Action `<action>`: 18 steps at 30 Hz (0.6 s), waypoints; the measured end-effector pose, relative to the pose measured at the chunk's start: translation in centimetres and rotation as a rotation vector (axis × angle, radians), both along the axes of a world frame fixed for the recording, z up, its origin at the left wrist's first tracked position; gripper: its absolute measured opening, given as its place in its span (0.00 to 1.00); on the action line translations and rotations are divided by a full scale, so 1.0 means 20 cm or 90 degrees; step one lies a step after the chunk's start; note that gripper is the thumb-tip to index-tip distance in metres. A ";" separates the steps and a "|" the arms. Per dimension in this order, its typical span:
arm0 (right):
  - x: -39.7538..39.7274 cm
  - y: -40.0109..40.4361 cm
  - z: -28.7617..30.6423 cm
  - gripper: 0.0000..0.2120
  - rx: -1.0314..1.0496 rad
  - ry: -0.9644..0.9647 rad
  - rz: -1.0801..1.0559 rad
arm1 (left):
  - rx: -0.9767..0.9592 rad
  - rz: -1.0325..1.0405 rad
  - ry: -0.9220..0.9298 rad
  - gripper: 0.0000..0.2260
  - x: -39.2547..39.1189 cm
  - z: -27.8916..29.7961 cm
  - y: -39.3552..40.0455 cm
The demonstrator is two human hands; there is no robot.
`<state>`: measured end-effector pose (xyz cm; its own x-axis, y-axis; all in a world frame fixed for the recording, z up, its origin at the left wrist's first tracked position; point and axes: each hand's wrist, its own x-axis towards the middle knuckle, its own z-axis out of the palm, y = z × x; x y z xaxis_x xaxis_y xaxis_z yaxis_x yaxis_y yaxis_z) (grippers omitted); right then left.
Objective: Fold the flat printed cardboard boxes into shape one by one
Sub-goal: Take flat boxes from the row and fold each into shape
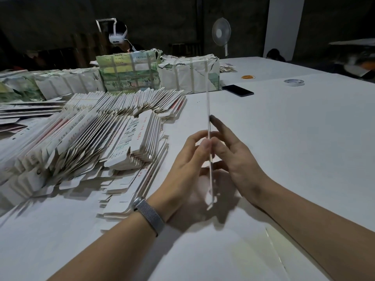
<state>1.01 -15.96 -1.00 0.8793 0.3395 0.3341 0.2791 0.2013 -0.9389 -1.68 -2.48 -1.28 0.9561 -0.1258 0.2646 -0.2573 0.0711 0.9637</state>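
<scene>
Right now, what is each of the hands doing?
Left hand: pinches the flat cardboard box, seen edge-on.
Right hand: fingers straight, pressed against the same box.

Matt cardboard box [209, 126] – metal mesh watchband [151, 214].
</scene>
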 end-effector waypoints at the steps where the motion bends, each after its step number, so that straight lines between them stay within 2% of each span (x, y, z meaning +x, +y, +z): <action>1: 0.00 0.00 0.00 0.27 0.004 -0.006 -0.005 | 0.002 -0.013 0.003 0.25 0.00 0.00 0.00; 3: 0.00 -0.01 0.00 0.28 0.004 -0.009 -0.031 | -0.021 -0.046 0.024 0.27 0.00 0.01 0.00; 6: 0.01 -0.02 -0.01 0.41 -0.026 0.010 -0.082 | -0.081 -0.088 0.064 0.28 0.00 0.02 0.00; 8: 0.01 -0.02 -0.01 0.44 -0.036 0.025 -0.093 | -0.125 -0.104 0.078 0.27 0.00 0.02 0.01; 12: 0.01 -0.02 -0.02 0.45 -0.036 0.053 -0.104 | -0.132 -0.110 0.091 0.30 0.02 0.01 0.02; 16: 0.01 -0.02 -0.02 0.45 -0.026 0.061 -0.105 | -0.146 -0.108 0.083 0.27 0.02 0.00 0.02; 18: 0.00 -0.02 -0.02 0.39 -0.006 0.063 -0.098 | -0.136 -0.096 0.072 0.25 0.03 -0.02 0.03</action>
<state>1.07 -16.37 -1.33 0.9497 0.2006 0.2405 0.2120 0.1536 -0.9651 -1.04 -1.84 -1.62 0.9558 -0.2213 0.1935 -0.1205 0.3056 0.9445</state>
